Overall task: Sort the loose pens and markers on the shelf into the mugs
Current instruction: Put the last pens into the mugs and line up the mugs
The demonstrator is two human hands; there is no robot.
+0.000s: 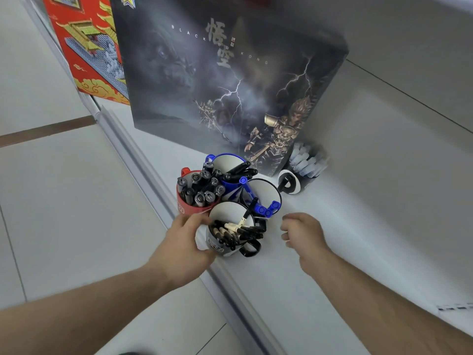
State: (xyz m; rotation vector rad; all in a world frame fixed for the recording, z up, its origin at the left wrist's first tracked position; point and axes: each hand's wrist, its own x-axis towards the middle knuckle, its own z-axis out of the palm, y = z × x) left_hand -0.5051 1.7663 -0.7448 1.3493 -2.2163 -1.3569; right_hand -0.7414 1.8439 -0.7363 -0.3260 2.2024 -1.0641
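Our left hand [184,239] grips the near white mug [217,248] of pens [238,233] on the shelf [358,226]. Our right hand [302,233] hovers beside it, fingers loosely curled, holding nothing.

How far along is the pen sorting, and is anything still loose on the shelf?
Mostly done, it seems. The red mug is packed with black markers, the blue mug holds black pens, the black-rimmed mug blue pens. In hand: the left hand grips the near white mug of markers; the right hand holds nothing. No loose pens show on the shelf. Only tidying seems left.
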